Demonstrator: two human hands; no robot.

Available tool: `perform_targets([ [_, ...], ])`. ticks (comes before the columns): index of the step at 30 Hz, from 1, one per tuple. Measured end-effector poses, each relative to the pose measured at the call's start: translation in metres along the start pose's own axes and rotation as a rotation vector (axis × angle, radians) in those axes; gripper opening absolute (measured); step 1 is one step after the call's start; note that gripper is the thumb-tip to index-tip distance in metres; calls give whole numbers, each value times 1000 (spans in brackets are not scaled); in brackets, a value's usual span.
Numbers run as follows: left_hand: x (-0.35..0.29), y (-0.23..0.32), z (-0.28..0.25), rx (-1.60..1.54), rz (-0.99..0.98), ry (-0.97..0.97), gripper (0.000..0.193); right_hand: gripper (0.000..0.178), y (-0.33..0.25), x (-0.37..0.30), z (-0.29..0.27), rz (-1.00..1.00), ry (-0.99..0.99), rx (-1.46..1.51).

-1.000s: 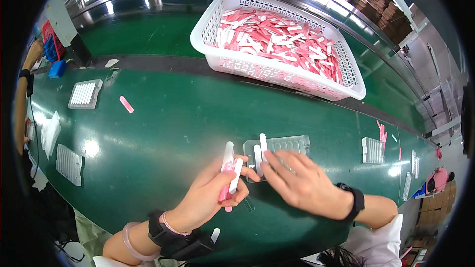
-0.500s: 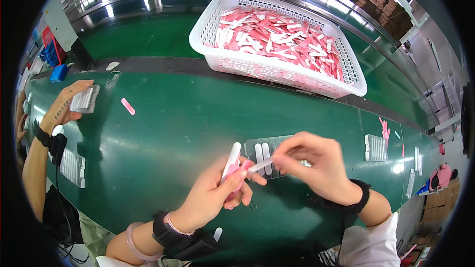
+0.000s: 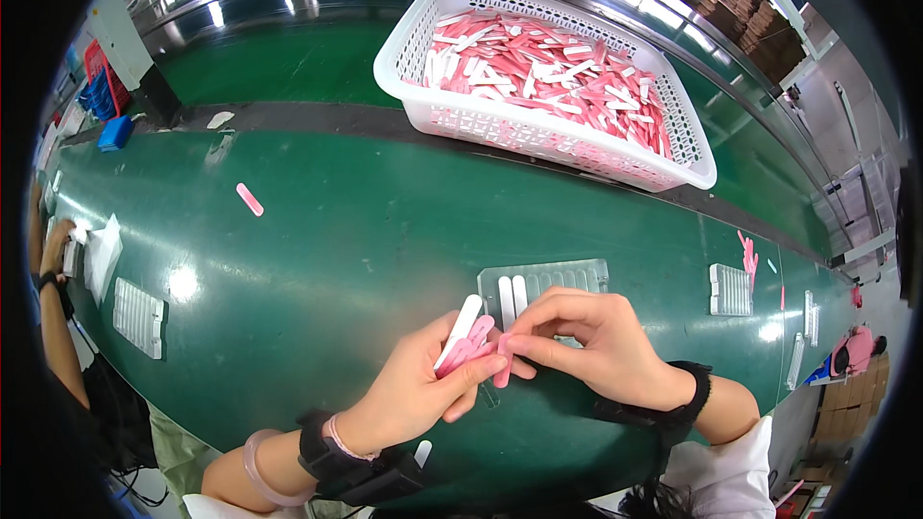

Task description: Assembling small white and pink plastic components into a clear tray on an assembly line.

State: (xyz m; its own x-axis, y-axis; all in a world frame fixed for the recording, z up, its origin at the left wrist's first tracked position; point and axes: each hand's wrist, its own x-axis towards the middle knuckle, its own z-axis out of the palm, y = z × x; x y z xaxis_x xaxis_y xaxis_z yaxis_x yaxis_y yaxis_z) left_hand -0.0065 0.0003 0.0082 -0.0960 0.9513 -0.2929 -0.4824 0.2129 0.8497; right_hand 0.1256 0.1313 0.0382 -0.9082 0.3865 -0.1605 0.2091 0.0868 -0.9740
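Observation:
My left hand [image 3: 409, 375] is closed around a small bunch of flat, round-ended strips [image 3: 473, 337] that look like mini nail files, pink ones and a white one fanned out past the fingers. Thumb and forefinger of my right hand [image 3: 601, 341] pinch a pink nail file [image 3: 503, 363], right at the left hand's fingertips. Behind the hands lies a clear slotted plastic tray [image 3: 594, 272], partly covered by the right hand. Two white nail files [image 3: 512, 298] lie side by side in its left slots.
A white perforated basket [image 3: 404, 86] heaped with pink and white files stands at the back. One pink file [image 3: 250, 199] lies on the green table [image 3: 336, 231] at left. Other clear trays rest left [image 3: 138, 317] and right [image 3: 731, 289]. A co-worker's hand [image 3: 58, 245] is far left.
My right hand has shifted slightly left and down; a pink file now shows in its pinch instead of a blurred whitish one. The co-worker's hand and tray moved away to the far left.

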Motion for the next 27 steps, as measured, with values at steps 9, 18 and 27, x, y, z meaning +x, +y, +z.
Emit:
perform_targets([
  [9, 2, 0, -5, -156, -105, 43, 26, 28, 14, -1, -25, -676, -12, -1124],
  [18, 3, 1, -3, 14, -59, -107, 31, 25, 7, -21, -9, -422, 59, -910],
  [27, 3, 6, 1, 68, -102, -188, 33, 11, 1, -5, -18, 70, 152, 137],
])
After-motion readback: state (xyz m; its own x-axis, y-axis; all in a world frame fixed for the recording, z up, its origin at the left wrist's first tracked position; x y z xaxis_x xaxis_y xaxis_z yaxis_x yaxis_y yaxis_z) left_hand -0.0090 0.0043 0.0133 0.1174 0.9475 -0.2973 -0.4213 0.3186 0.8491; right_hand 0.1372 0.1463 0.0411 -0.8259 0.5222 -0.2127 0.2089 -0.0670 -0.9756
